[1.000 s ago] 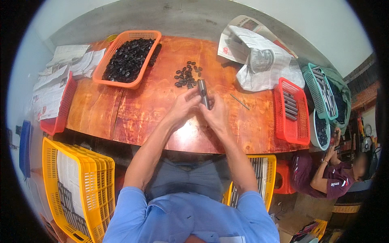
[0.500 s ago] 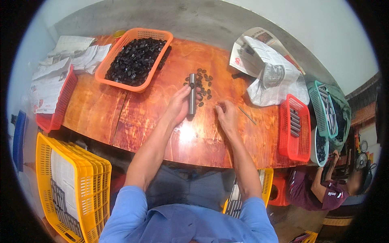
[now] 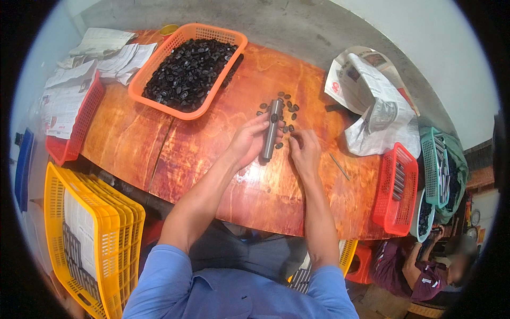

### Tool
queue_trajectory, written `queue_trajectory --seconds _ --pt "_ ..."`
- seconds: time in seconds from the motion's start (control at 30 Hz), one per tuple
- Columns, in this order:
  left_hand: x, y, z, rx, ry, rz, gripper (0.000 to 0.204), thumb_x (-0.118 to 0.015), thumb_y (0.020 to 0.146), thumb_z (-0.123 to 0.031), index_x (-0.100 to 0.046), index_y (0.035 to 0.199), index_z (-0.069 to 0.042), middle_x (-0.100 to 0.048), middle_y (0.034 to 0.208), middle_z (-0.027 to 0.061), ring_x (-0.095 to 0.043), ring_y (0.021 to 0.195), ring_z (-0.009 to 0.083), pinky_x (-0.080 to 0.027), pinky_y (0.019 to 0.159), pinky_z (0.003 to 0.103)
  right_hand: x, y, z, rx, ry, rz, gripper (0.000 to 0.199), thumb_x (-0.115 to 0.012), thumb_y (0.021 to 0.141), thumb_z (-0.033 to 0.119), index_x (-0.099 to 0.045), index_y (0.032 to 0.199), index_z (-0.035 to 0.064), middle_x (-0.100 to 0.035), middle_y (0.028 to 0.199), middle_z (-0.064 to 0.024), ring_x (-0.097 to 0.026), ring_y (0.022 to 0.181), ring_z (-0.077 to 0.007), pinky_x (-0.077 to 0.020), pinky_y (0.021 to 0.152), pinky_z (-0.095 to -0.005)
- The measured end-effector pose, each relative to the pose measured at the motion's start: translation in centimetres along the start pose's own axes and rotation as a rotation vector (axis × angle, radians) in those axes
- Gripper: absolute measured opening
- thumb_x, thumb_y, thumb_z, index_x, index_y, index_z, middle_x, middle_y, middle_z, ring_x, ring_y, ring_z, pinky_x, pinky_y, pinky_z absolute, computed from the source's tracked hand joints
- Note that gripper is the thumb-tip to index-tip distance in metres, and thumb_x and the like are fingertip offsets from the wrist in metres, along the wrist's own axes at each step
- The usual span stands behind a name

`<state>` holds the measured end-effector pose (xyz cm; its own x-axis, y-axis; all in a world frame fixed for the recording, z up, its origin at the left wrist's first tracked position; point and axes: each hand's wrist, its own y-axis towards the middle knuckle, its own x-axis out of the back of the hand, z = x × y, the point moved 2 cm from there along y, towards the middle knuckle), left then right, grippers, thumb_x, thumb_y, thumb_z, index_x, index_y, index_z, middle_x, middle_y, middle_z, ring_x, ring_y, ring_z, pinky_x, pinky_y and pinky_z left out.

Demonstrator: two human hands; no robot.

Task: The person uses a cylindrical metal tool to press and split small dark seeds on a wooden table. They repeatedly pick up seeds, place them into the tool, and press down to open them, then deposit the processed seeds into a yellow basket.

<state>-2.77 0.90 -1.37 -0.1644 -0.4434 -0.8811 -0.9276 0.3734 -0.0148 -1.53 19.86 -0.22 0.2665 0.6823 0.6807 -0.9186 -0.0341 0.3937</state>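
Note:
A silver metal cylinder (image 3: 271, 139) leans slightly in my left hand (image 3: 249, 141), whose fingers wrap round it from the left. A dark oval spot shows on its upper side; whether that is a hole or a seated piece, I cannot tell. Several small black oval pieces (image 3: 279, 145) lie loose on the wooden table around the cylinder's upper end. Just right of the cylinder is my right hand (image 3: 306, 154), thumb and fingertips pinched together close to the nearest ovals. Anything between those fingertips is too small to make out.
An orange basket (image 3: 200, 110) full of black pieces stands at the back left. To the right lie a thin rod (image 3: 339, 166), crumpled newspaper (image 3: 376, 109) and a red basket (image 3: 381, 204) of metal cylinders. Stacked yellow crates (image 3: 101, 223) stand lower left. Another person (image 3: 419, 271) works at lower right.
The whole view has shifted, so the table things sit differently in the picture. My right hand has drawn nearer to the cylinder, which now tilts more.

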Motion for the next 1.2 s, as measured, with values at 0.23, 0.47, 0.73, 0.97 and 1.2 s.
queue_trajectory --seconds 0.23,0.47,0.73,0.97,1.2 --pt "0.1 0.1 0.2 0.000 0.009 0.016 0.035 -0.052 0.106 -0.009 -0.053 0.139 0.001 -0.066 0.120 0.0166 -0.067 0.104 0.0256 -0.056 0.097 0.041 0.2 -0.2 0.0 0.019 -0.042 -0.090 0.011 -0.069 0.090 0.007 -0.070 0.100 0.0034 -0.065 0.100 -0.0171 -0.067 0.094 -0.0382 -0.0530 0.081 -0.0451" --pt "0.3 -0.1 0.0 -0.017 0.016 -0.060 0.038 -0.053 0.105 -0.012 -0.051 0.142 -0.002 -0.067 0.120 0.0160 -0.067 0.103 0.0253 -0.056 0.097 0.041 0.5 -0.1 -0.5 0.054 -0.181 -0.123 0.022 -0.069 0.091 0.012 -0.070 0.113 0.0070 -0.064 0.113 -0.0139 -0.062 0.108 -0.0364 -0.0484 0.089 -0.0462" --pt "0.3 0.0 -0.2 -0.035 0.053 -0.110 0.038 -0.052 0.106 -0.014 -0.050 0.142 -0.001 -0.066 0.120 0.0166 -0.067 0.101 0.0263 -0.058 0.091 0.040 -0.1 0.1 -0.3 0.225 -0.304 -0.048 0.033 -0.074 0.088 0.012 -0.071 0.121 0.0074 -0.067 0.124 -0.0102 -0.057 0.121 -0.0316 -0.0407 0.102 -0.0442" --pt "0.2 -0.1 -0.2 -0.023 0.039 -0.069 0.040 -0.051 0.106 -0.012 -0.048 0.144 -0.001 -0.065 0.122 0.0171 -0.066 0.103 0.0270 -0.056 0.097 0.041 0.3 0.0 0.8 0.278 -0.202 -0.110 0.014 -0.071 0.089 0.009 -0.073 0.102 0.0046 -0.070 0.110 -0.0086 -0.060 0.111 -0.0300 -0.0398 0.102 -0.0450" --pt "0.3 -0.1 0.0 -0.015 0.022 -0.068 0.038 -0.052 0.106 -0.011 -0.049 0.143 -0.002 -0.065 0.120 0.0170 -0.066 0.103 0.0265 -0.056 0.097 0.041 0.4 0.1 0.9 0.310 -0.207 -0.066 0.011 -0.071 0.090 0.011 -0.073 0.099 0.0050 -0.070 0.104 -0.0093 -0.061 0.109 -0.0306 -0.0396 0.102 -0.0449"
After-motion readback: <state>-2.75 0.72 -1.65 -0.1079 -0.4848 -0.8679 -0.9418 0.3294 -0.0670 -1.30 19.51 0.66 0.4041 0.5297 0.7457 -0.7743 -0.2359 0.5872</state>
